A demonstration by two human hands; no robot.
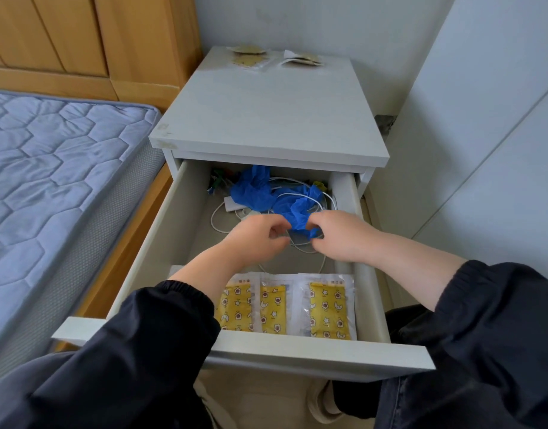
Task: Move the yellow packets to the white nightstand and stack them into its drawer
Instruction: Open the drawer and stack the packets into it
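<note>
— So, where are the yellow packets (274,308)?

— They are in the drawer (297,351) of the white nightstand (266,119). The drawer is pulled far out. Three packets lie flat at its front end, side by side in one row, with their edges a little over each other. They are in a row, not one on top of the other.

— And the hands?

— Both reach over the packets to the middle of the drawer. The left hand (257,238) and the right hand (341,235) are near each other, but they do not touch. All the fingers are curled.

— Do they hold something?

— I cannot tell. The fingertips meet a blue crumpled material (257,190) and some white cables (213,218) that lie tangled behind the packets. If they pinch them or only touch them, it is not clear.

— What else is there?

— Black sleeves (127,351) cover both arms up to the wrists. On top of the nightstand, at the back, lie a few clear bags (251,57) with beige round things inside. A blue quilted mattress (56,168) is at the left, just beside the nightstand.
</note>
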